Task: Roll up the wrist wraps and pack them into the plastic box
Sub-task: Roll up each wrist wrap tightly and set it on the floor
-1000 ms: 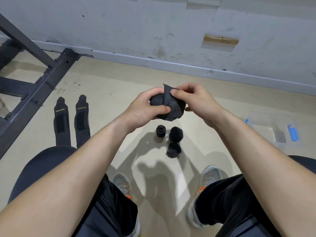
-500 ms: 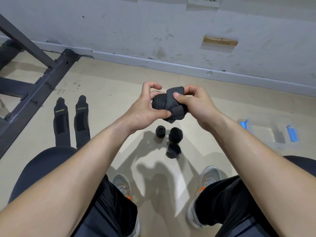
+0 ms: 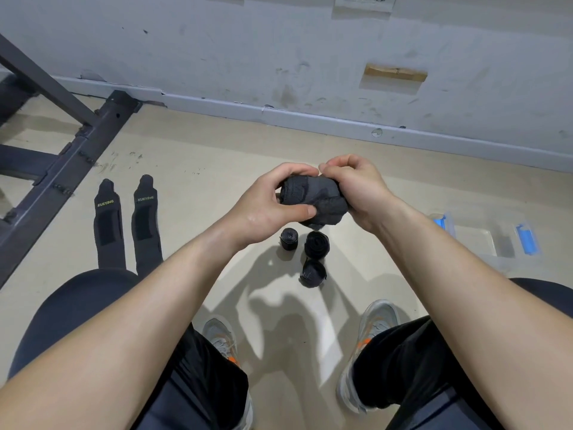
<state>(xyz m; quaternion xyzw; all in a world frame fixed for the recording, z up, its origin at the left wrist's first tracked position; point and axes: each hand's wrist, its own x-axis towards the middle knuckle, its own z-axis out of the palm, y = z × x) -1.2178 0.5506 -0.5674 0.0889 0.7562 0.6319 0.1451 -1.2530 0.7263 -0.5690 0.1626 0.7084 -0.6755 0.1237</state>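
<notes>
I hold a black wrist wrap (image 3: 313, 197), rolled into a thick bundle, in the air between both hands. My left hand (image 3: 266, 206) grips its left end, thumb underneath and fingers over the top. My right hand (image 3: 356, 190) grips its right end with curled fingers. Below them three rolled black wraps (image 3: 310, 252) stand on the floor. Two flat black wraps (image 3: 127, 225) with yellow lettering lie unrolled at the left. The clear plastic box (image 3: 486, 240) with blue latches sits on the floor at the right.
A dark metal frame (image 3: 71, 150) runs across the floor at the left, up to the grey wall (image 3: 279, 57). My knees and grey shoes (image 3: 223, 339) are at the bottom, either side of the bare beige floor.
The loose flap that stuck up from the wrap has been wound down; the bundle is now tighter. Both hands have shifted round it, the right hand's fingers now curled over the top.
</notes>
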